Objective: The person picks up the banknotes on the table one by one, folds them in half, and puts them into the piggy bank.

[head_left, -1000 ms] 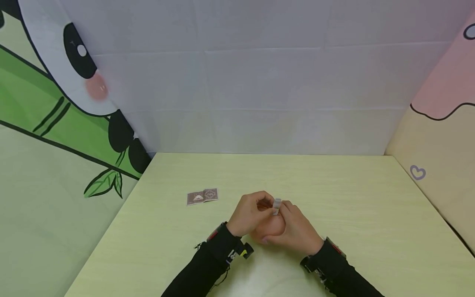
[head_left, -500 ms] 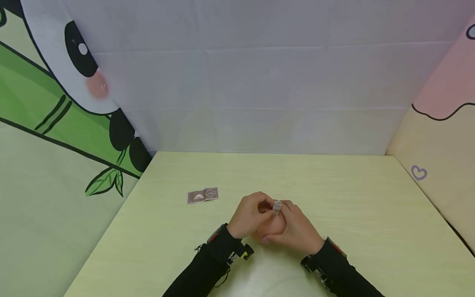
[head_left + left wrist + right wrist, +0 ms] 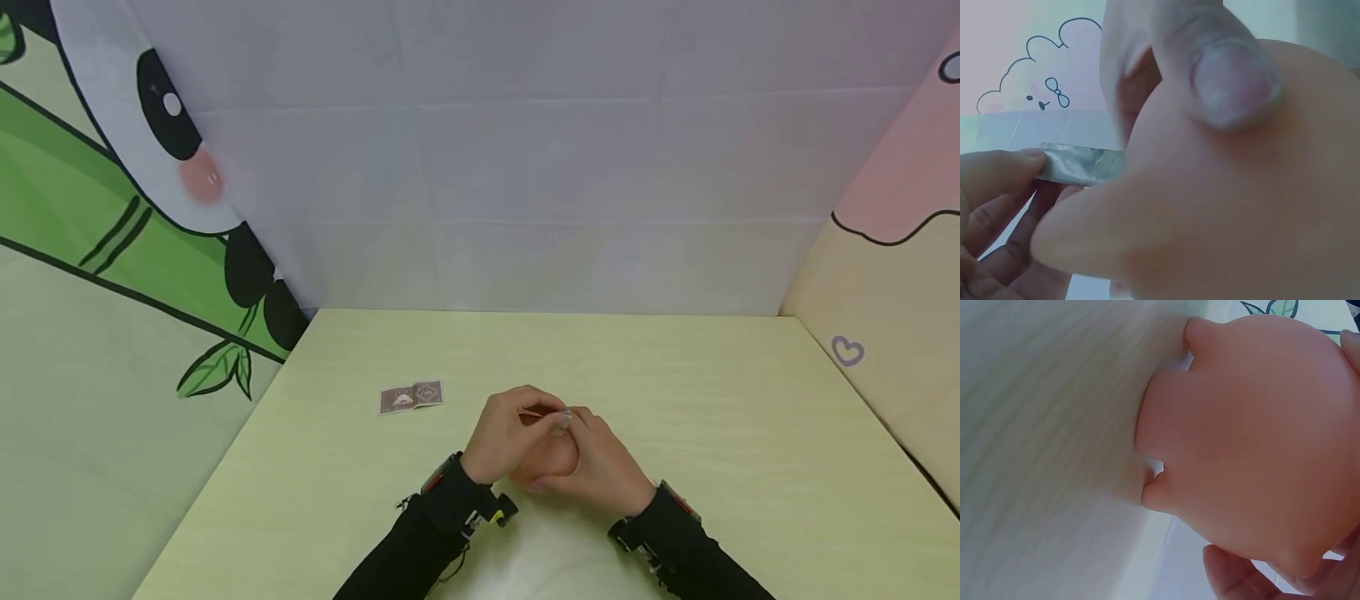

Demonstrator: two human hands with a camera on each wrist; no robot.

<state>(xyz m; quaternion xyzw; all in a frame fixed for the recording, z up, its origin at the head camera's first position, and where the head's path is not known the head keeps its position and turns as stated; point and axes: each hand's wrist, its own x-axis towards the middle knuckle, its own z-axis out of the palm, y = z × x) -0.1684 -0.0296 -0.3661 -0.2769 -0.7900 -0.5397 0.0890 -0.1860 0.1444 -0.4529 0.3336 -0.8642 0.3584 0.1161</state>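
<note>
A round, peach-coloured piggy bank (image 3: pixel 551 460) with small stubby feet stands at the table's near middle; the right wrist view shows its smooth body (image 3: pixel 1254 437) close up. My right hand (image 3: pixel 606 468) grips its side, thumb on the near face, fingers over the top. Above it, my left hand (image 3: pixel 501 432) pinches a small grey folded paper strip (image 3: pixel 562 423) between thumb and fingers. That strip (image 3: pixel 1079 164) looks shiny and creased in the left wrist view, beside an ear-like bump. Whether it enters an opening in the piggy bank is hidden.
A creased, brown-grey printed paper note (image 3: pixel 411 397) lies farther back and left on the pale wooden table (image 3: pixel 675 375). A plain light cloth wall (image 3: pixel 525 167) rises behind the table, with cartoon-printed panels at both sides.
The left fingers have shifted slightly on the paper strip, which shows less above them and has tipped. The right hand and the piggy bank have stayed in place.
</note>
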